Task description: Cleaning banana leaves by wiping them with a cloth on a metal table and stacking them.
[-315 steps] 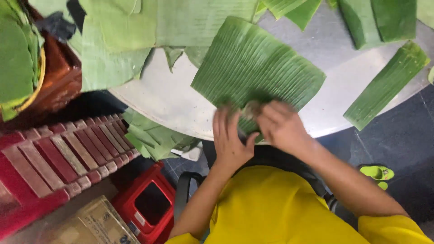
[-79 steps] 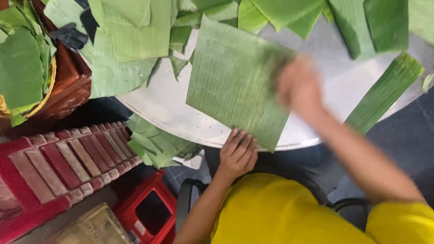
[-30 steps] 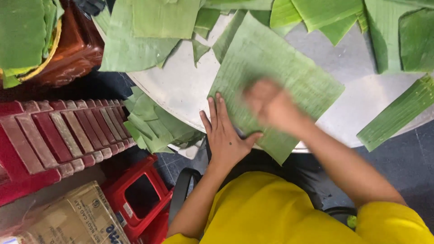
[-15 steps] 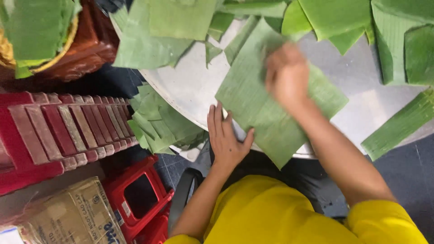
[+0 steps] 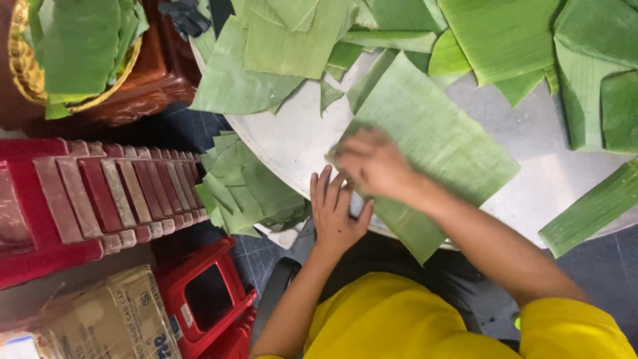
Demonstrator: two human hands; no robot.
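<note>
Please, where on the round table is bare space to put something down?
Bare metal shows on the table right of the big leaf, above the leaf strip, and left of that leaf, near the left hand. The far edge is crowded with leaf pieces.

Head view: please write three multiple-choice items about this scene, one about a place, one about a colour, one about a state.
1. Where does the big leaf lie?
A. on the round table
B. in the basket
C. on the floor

2. What colour are the stacked stools?
A. blue
B. red
C. white

3. How is the left hand?
A. clenched in a fist
B. holding a knife
C. flat, fingers spread

Answers: 1 A, the leaf is spread on the tabletop under the right hand; 2 B, the stools are red plastic; 3 C, the palm lies flat at the table edge.
</note>
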